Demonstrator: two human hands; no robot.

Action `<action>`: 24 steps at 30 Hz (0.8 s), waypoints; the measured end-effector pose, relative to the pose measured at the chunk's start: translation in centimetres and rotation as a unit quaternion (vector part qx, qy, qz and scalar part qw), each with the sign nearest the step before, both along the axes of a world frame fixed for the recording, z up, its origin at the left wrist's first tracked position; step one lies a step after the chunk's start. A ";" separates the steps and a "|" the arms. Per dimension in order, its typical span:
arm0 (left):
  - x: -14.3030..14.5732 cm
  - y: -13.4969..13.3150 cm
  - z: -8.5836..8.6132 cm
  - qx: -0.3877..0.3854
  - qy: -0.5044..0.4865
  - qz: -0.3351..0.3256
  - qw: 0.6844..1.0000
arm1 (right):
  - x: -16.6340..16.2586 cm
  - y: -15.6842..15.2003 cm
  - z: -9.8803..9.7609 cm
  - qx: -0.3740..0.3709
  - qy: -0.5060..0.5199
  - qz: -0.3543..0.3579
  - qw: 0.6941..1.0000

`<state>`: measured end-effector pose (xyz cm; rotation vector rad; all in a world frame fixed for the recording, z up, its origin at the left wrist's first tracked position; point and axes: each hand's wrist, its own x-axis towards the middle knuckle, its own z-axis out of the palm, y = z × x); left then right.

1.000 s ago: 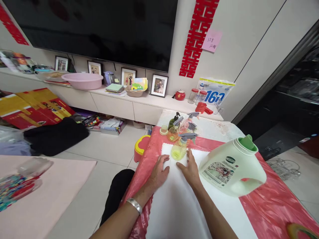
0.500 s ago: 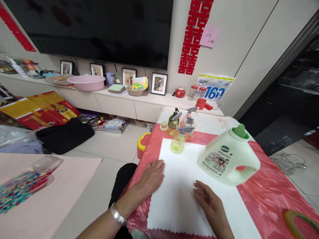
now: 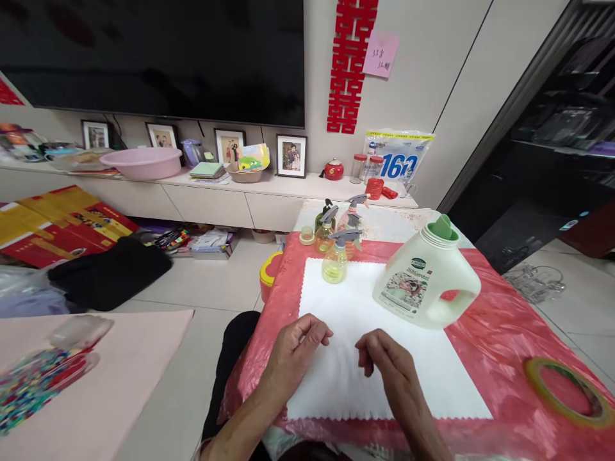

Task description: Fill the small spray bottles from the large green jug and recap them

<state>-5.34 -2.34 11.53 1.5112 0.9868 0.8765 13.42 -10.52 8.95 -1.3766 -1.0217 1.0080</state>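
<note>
A white sheet (image 3: pixel 336 384) with scalloped edges lies flat on the red plastic table cover (image 3: pixel 490 307). Over its left part hovers my left hand (image 3: pixel 300 349), fingers curled in and thumb against them, holding nothing. Opposite it, my right hand (image 3: pixel 387 358) has its fingers bent inward, also empty; a gap separates the two. On the sheet's back right stands a pale green detergent jug (image 3: pixel 427 282) with a green cap piece in its mouth. A spray bottle with yellow liquid (image 3: pixel 335 266) stands on the sheet's back left, and behind it are an orange spray bottle (image 3: pixel 323 240) and others.
A roll of tape (image 3: pixel 533 384) lies at the table's right. A small pale cap (image 3: pixel 306 235) sits by the bottles. To the left, a pink table (image 3: pixel 139 358) carries colourful beads (image 3: pixel 29 387). A low cabinet (image 3: pixel 206 203) with picture frames runs along the wall.
Both hands have lifted from the sheet and curled their fingers, having lain flatter and more spread. The left has come in towards the middle. The view has shifted slightly right.
</note>
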 end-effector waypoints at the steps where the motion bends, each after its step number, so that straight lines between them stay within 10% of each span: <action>1: 0.1 -0.1 0.4 -0.006 -0.030 0.009 0.999 | -0.1 0.0 0.9 0.018 -0.007 0.002 1.000; 7: 1.4 -1.5 -1.1 -0.038 -0.179 0.025 0.983 | -1.3 -0.5 0.7 0.121 0.030 -0.003 0.992; 13: 2.7 -2.4 -2.6 -0.097 -0.132 0.067 0.984 | -2.2 -0.2 -3.4 0.085 0.054 -0.027 0.995; 24: 2.4 -2.9 -2.3 -0.058 -0.054 0.045 0.996 | -3.1 -1.3 -2.6 -0.022 0.024 -0.043 0.999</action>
